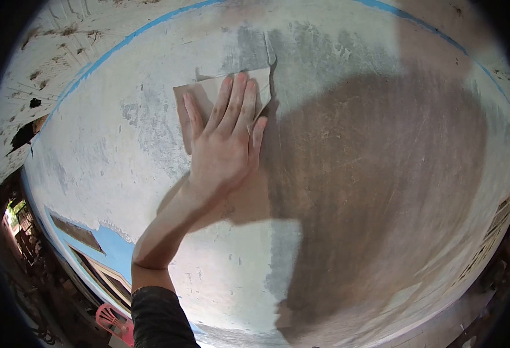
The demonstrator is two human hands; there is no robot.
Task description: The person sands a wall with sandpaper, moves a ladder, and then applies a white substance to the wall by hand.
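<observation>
My left hand (223, 148) lies flat on a pale sheet of sandpaper (208, 90), holding it against the wall (226, 261). Its fingers point up and are stretched out, with the thumb at the sheet's right side. A brownish strip shows along the sheet's left edge, and its right corner lifts slightly in a crease. Around the sheet the whitish paint is worn, with grey patches. My right hand is not in view.
A large shadow covers the wall's right half. A blue painted line (150, 26) curves along the top. At lower left are a window frame (104, 275) and a red plastic chair (113, 322). Tiled floor (440, 327) shows at lower right.
</observation>
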